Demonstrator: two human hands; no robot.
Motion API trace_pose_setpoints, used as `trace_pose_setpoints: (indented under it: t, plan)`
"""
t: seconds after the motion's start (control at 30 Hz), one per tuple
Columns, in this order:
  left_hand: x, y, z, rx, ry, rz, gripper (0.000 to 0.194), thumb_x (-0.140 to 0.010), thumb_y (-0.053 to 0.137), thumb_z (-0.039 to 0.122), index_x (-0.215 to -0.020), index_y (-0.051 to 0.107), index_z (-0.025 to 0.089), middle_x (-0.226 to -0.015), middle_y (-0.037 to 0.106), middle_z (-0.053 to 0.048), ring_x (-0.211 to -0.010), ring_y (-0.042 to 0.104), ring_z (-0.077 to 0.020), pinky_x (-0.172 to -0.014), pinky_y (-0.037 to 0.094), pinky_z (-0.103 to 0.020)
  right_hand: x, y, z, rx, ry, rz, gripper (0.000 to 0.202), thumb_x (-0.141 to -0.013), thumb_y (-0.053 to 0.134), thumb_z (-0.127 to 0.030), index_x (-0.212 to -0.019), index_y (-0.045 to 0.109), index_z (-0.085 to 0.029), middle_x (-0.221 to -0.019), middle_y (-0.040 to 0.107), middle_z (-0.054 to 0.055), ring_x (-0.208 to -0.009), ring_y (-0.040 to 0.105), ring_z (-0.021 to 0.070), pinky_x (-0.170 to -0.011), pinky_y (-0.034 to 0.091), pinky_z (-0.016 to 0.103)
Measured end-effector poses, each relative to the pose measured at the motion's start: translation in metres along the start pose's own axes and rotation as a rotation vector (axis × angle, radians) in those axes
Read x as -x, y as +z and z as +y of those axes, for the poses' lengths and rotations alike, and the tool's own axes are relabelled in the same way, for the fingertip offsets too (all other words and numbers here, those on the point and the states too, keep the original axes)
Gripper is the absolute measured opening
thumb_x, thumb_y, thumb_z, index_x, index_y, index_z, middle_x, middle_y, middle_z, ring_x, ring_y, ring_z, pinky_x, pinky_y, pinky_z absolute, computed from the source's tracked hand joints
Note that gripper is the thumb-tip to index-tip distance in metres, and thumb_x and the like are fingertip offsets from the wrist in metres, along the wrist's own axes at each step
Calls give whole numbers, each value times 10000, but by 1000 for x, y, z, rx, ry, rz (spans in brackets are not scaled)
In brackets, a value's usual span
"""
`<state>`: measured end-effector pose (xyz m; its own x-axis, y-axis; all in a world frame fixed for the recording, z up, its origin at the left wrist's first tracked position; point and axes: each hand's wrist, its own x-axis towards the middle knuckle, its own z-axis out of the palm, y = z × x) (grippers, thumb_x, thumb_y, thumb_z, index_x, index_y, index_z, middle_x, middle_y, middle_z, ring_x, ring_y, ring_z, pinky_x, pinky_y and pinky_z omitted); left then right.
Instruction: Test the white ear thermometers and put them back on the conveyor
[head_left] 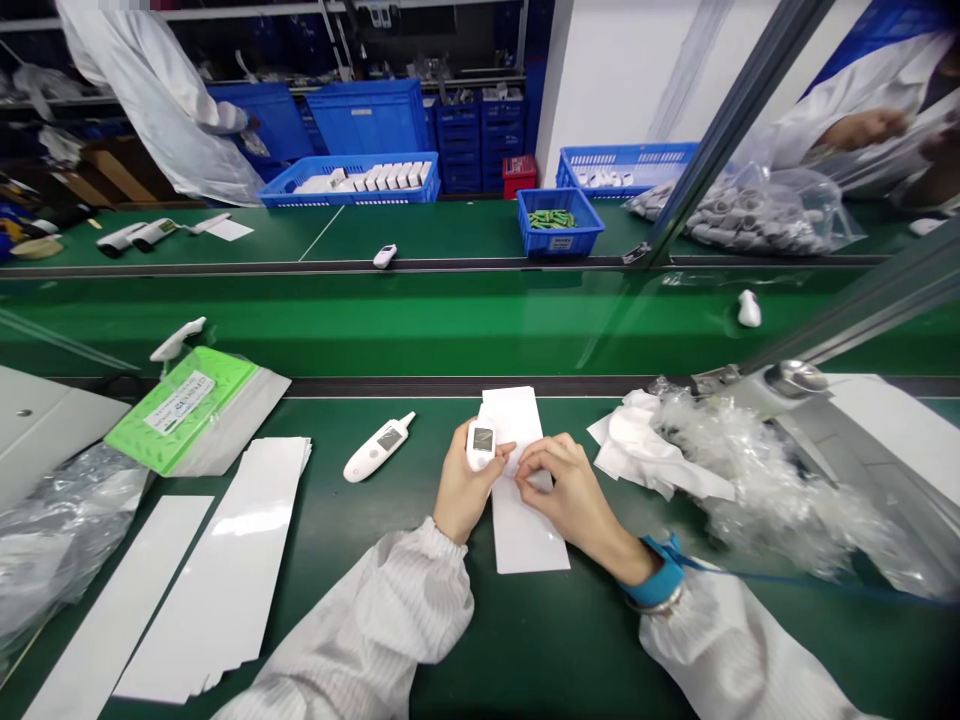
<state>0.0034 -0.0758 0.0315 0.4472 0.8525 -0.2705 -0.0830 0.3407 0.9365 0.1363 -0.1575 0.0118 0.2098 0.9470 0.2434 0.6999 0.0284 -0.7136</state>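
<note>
My left hand (pixel 466 482) is wrapped round a small white device (pixel 481 444) with a grey screen, held upright over a white strip sheet (pixel 531 530). Just to its right, my right hand (pixel 566 490) is over the same sheet, thumb and fingertips pinched together; what they hold, if anything, is too small to make out. A white thermometer-like device (pixel 379 449) with a narrow tip lies on the green table to the left of my hands.
White strips (pixel 225 560) and a green packet (pixel 184 405) lie left. Crumpled clear plastic (pixel 780 480) and white tissue (pixel 649 450) lie right. Beyond the green belt (pixel 450 320) stand blue bins (pixel 559 240). Two people in white coats are at the far side.
</note>
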Motion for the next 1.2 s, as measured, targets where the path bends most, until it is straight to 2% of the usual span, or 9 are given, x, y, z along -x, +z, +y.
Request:
trace_pose_setpoints:
  t: [0.2,0.3,0.43,0.5,0.57,0.63,0.73,0.87,1.2]
  plan:
    - [0,-2,-1,-14,-3,3,552,-715,751,208,-1196,481,181,-980,709,-44,-1039,687,-252,-974,467,-390,5,0,-4,9,-16,-86,170,-870,579,-136,-1006,604,-235,-880,686,16,-814,638,198,-736,499,341]
    - [-1,-3,3,-16,6,-2,483,-710,760,222,-1117,502,183,-891,690,-20,-1024,686,-253,-925,489,-369,-6,-9,-11,5,-46,-120,103,-883,608,-155,-888,646,-250,-848,689,-6,-789,647,182,-695,498,308]
    - [0,3,26,-22,55,-50,308,-715,761,270,-896,528,181,-769,614,20,-807,685,-187,-687,517,-265,-20,-39,-41,-184,-73,-145,96,-902,633,-216,-815,662,-242,-812,682,-19,-730,638,143,-630,503,254]
    - [4,10,42,-22,78,-110,320,-723,764,297,-928,545,186,-751,602,30,-636,625,-129,-538,482,-221,-24,-56,-57,-305,-95,-147,99,-910,635,-254,-818,669,-242,-806,676,-13,-739,632,144,-663,520,262]
    - [9,20,58,-19,83,-195,421,-736,758,323,-1077,537,212,-685,581,53,-487,533,-94,-400,415,-191,-28,-68,-69,-286,-153,-43,100,-905,645,-260,-810,674,-247,-929,683,16,-911,625,183,-809,525,321]
    - [15,31,70,-23,69,-267,548,-749,736,307,-1226,472,250,-608,546,81,-386,440,-80,-304,328,-172,-32,-76,-74,-193,-218,136,81,-886,660,-234,-806,667,-249,-1101,654,38,-1114,549,230,-951,475,404]
    - [22,44,77,6,61,-295,630,-706,712,209,-1275,449,267,-589,539,93,-330,373,-55,-278,277,-163,-38,-80,-73,-153,-270,291,95,-871,651,-185,-803,629,-248,-1189,633,35,-1205,492,253,-998,444,457]
    - [28,52,80,47,30,-325,629,-651,702,128,-1224,476,256,-575,529,104,-314,350,-30,-322,327,-170,-42,-84,-71,-193,-297,311,112,-873,638,-160,-813,615,-251,-1132,676,23,-1181,531,246,-991,454,472]
    - [33,51,86,-9,10,-357,612,-727,715,201,-1263,424,241,-525,496,117,-307,301,-20,-316,292,-157,-42,-88,-73,-249,-289,327,137,-852,658,-122,-796,620,-241,-1051,703,11,-1120,566,226,-956,470,428]
